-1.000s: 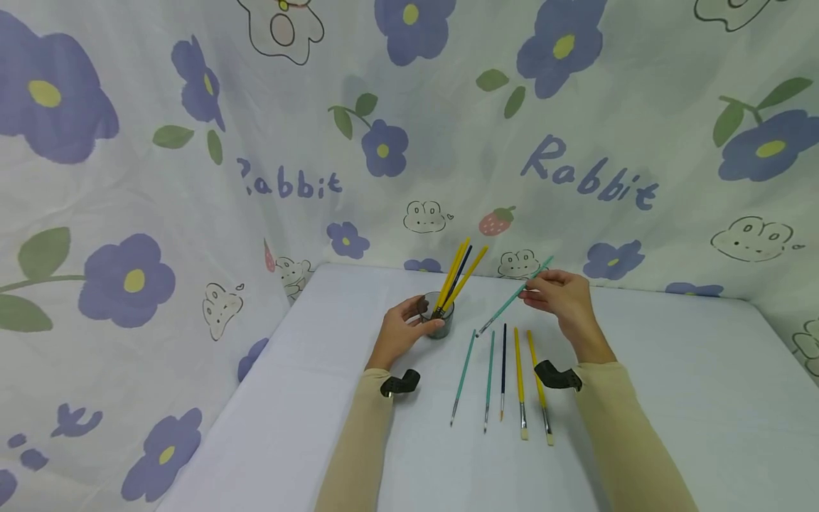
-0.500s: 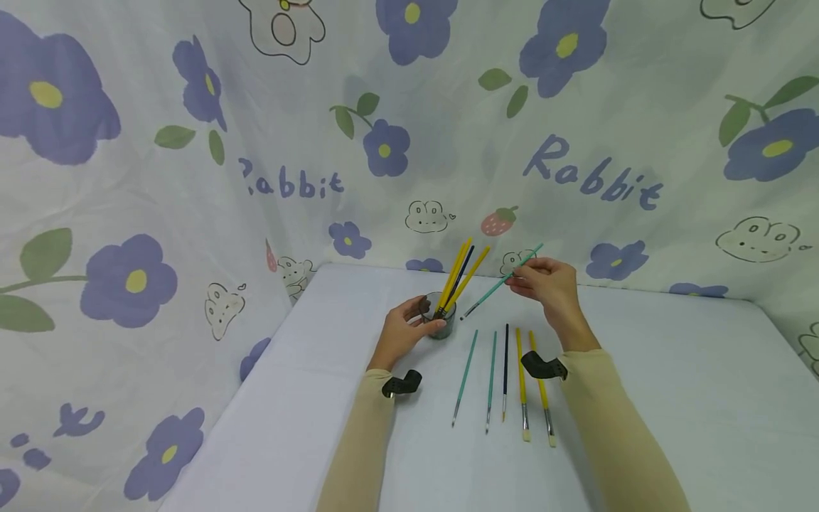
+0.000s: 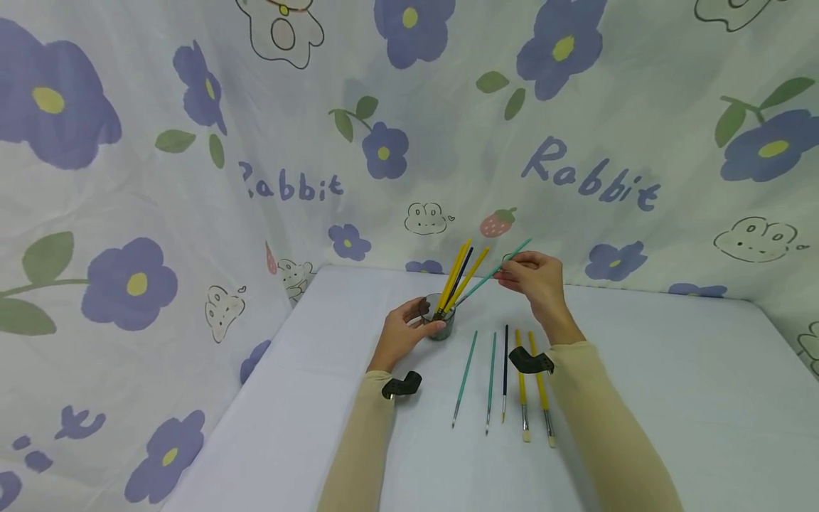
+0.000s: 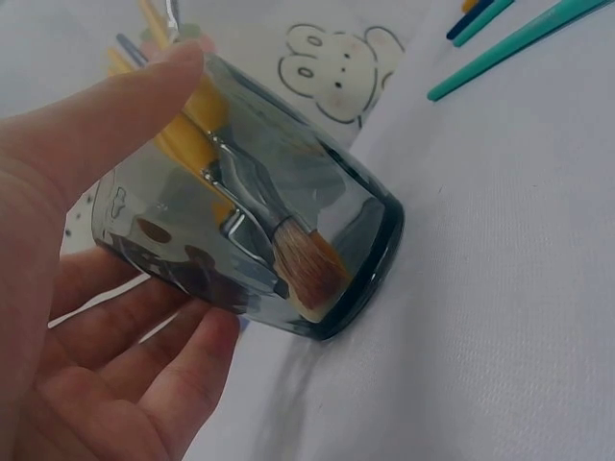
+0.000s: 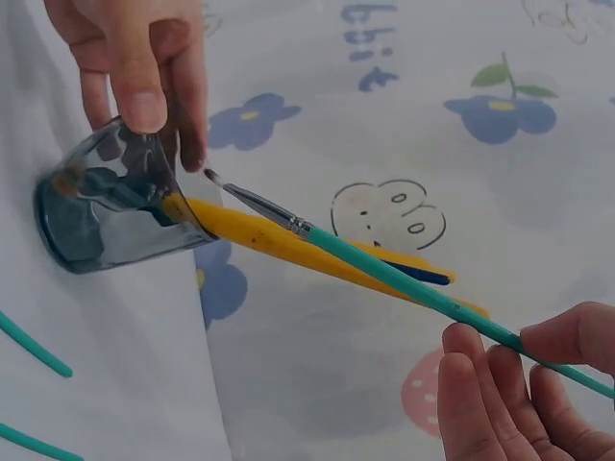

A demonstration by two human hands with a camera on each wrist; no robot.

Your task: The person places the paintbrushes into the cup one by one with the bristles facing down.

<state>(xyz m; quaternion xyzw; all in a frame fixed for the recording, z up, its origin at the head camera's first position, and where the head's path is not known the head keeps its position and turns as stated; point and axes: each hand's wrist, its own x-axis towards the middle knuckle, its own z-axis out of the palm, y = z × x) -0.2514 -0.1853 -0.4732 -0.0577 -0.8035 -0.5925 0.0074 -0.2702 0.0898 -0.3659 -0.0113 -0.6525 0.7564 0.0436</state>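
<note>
My left hand (image 3: pixel 397 334) grips a smoky glass tumbler (image 3: pixel 440 330), thumb and fingers on opposite sides. Yellow paintbrushes (image 3: pixel 454 274) and a dark blue paintbrush (image 3: pixel 462 269) stand in it, handles up. In the left wrist view, a brown-bristled brush head (image 4: pixel 309 269) shows through the glass near its base. My right hand (image 3: pixel 536 281) pinches a teal paintbrush (image 5: pixel 370 264) by the handle, between thumb and fingers. The brush slants with its bristles downward. Its tip is right by the tumbler's mouth, overlapping the rim in the head view.
On the white tabletop (image 3: pixel 256 441), two teal brushes, one of them at the left (image 3: pixel 465 377), lie beside a dark blue brush (image 3: pixel 505 370) and two yellow flat brushes, one under the right wrist's black mount (image 3: pixel 531 360). A flower-printed cloth (image 3: pixel 473 156) hangs behind.
My right hand has moved left with the teal paintbrush, bringing its bristle tip from beyond the table brushes to the tumbler's mouth. The left hand and tumbler stay in place.
</note>
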